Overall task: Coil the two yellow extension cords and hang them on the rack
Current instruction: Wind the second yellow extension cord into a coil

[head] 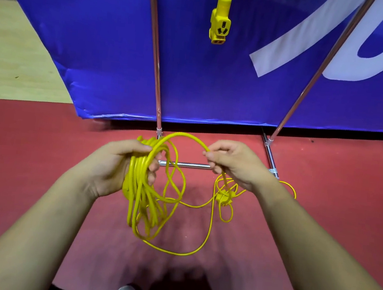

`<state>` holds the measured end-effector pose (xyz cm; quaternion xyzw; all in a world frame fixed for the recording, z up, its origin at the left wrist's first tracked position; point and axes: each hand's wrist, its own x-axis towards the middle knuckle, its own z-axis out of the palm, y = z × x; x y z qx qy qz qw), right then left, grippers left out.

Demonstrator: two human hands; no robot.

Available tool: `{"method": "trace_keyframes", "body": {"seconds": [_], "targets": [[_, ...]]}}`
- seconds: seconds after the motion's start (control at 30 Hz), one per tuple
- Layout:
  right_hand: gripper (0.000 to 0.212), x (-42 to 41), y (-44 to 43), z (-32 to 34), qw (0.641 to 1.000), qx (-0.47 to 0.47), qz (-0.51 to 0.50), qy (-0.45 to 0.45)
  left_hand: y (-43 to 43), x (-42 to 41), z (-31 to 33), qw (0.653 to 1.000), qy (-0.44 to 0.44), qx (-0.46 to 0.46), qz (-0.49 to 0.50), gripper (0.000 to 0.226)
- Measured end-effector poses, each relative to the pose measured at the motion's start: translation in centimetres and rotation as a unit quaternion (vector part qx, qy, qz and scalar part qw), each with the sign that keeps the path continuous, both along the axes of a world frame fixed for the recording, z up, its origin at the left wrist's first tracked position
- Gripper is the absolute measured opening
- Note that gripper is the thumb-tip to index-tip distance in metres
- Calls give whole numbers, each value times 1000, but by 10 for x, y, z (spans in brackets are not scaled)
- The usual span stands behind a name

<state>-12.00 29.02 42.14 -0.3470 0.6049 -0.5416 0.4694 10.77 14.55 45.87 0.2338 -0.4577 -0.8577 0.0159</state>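
While the left hand clamps the yellow coil, the right hand, pinching the cord's slack, should probably lay even loops.

L hand gripping cord coil, R hand pinching loop

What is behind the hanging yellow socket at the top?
Behind the socket is the blue banner. The banner hides whatever is behind it.
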Motion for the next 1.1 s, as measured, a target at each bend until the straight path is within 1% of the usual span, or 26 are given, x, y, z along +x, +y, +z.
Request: {"method": "trace_keyframes", "body": {"seconds": [0.03,0.13,0.23,0.27,0.33,0.4,0.5,0.53,0.57,0.63,0.67,0.73,0.8,0.87,0.97,1.03,1.1], "targets": [[8,2,-2,4,1000,-10,5,19,0,0,-2,1000,-10,-2,-9,46],[2,13,-6,18,993,-10,50,108,3,-1,-7,999,-24,-21,-27,53],[5,29,-12,33,981,-33,110,158,8,-1,-8,998,-46,-42,-30,53],[5,34,-14,36,977,-41,124,167,10,-1,-8,997,-42,-48,-34,50],[4,39,-16,37,973,-39,138,181,12,-2,-6,997,-8,-59,-41,44],[9,35,-13,33,968,-11,155,196,11,-2,-5,998,25,-55,-21,47],[18,15,-1,16,935,91,209,271,6,-1,-4,998,59,-25,20,42],[17,10,2,11,933,110,209,272,6,-1,-4,997,60,-32,22,36],[15,6,5,8,940,117,189,258,6,0,-4,997,50,-51,17,30],[9,2,8,6,961,102,130,223,5,1,-5,996,2,-94,5,22],[9,2,7,9,965,92,110,219,5,1,-5,995,-23,-102,0,20],[11,2,3,13,963,73,94,243,8,1,-5,993,-60,-99,-3,25],[12,7,-2,18,952,60,105,283,12,0,-6,992,-79,-96,5,31],[14,18,-7,22,936,36,128,325,18,-2,-5,991,-81,-108,-3,34],[13,40,-14,29,915,-20,156,370,22,-5,-6,989,-67,-128,-29,17],[7,45,-16,31,915,-34,149,374,22,-5,-7,987,-55,-148,-41,14],[7,35,-13,25,922,-7,135,362,19,-6,-7,986,-30,-161,-32,14]]}}
